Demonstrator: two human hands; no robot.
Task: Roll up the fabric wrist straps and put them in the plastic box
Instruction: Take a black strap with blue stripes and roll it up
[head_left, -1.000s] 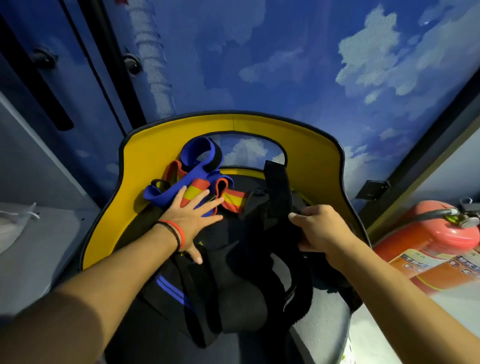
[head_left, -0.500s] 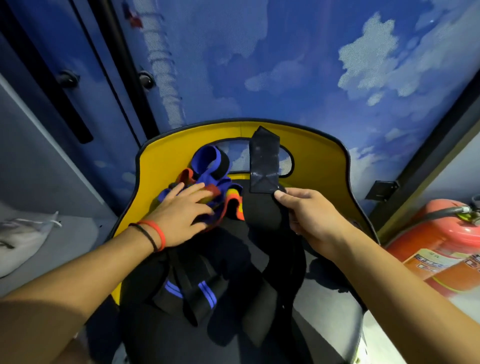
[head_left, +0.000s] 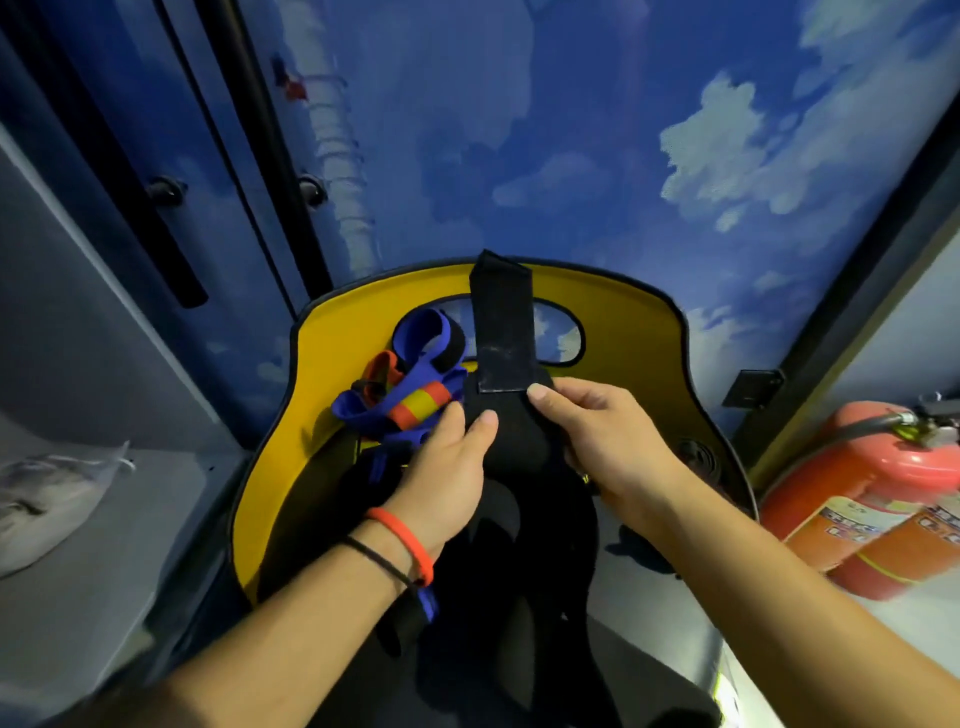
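Nearest, a dark heap of fabric (head_left: 524, 566) lies slumped over the seat, its folds too black to tell apart. Just above it, both hands grasp one black wrist strap (head_left: 501, 332). The left hand (head_left: 447, 473) pinches its left edge with the thumb on top. The right hand (head_left: 608, 441) pinches the other side, thumb set at the base of the strap's flatter, shinier end patch.

That end stands upright between the hands, so it is probably stiffer there, perhaps a fastening patch. The wider padded part below looks soft and light, and likely springy when rolled. A tight roll would best begin from one end, with fingers pressing across the full width.

Just beside the left hand lies a tangle of blue, red and yellow straps (head_left: 415, 384), limp and looped, resting against the yellow chair back (head_left: 332, 343). No plastic box is in view. Fire extinguishers (head_left: 857, 488) stand to the right, with a cloud-painted wall (head_left: 571, 156) beyond.
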